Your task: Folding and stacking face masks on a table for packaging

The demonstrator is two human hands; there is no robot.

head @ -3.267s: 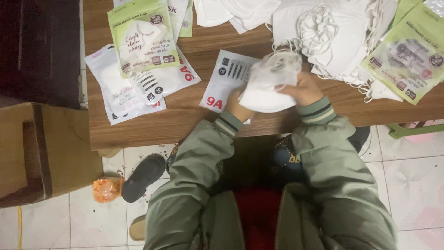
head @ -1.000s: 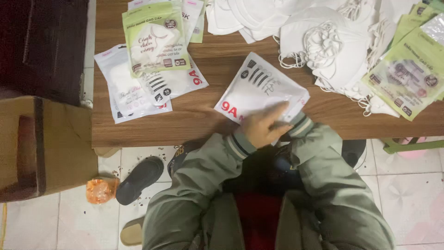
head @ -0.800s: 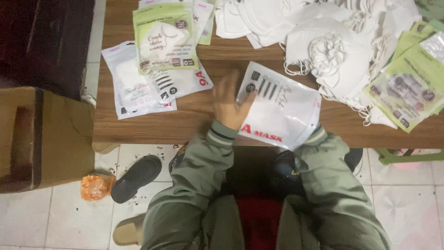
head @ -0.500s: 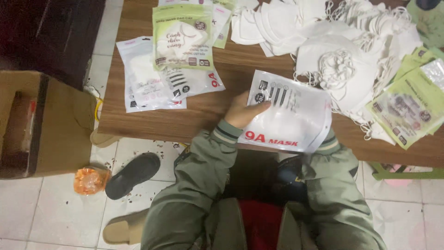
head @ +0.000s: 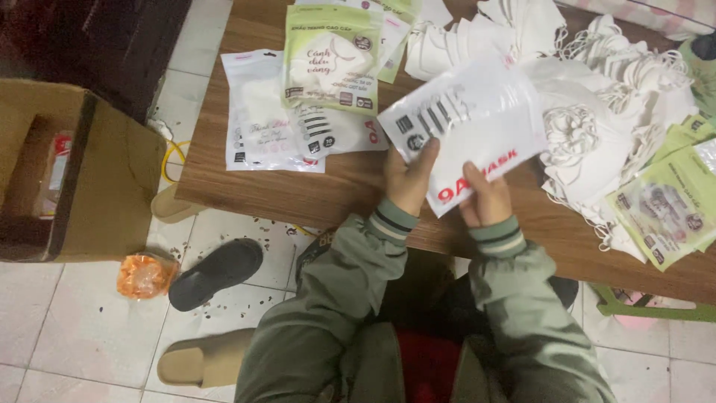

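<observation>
Both my hands hold a flat white mask pouch with black and red print, lifted a little above the wooden table. My left hand grips its lower left edge, thumb on top. My right hand pinches its bottom edge. A heap of loose white face masks with ear loops lies behind and to the right of the pouch.
Filled pouches lie at the table's left: a green one on white ones. More green pouches sit at the right. On the tiled floor are an open cardboard box, slippers and an orange wrapper.
The mask went into the white pouch. The pouch was pressed flat on the table, then lifted and turned; now both hands hold it up by its lower edge.
</observation>
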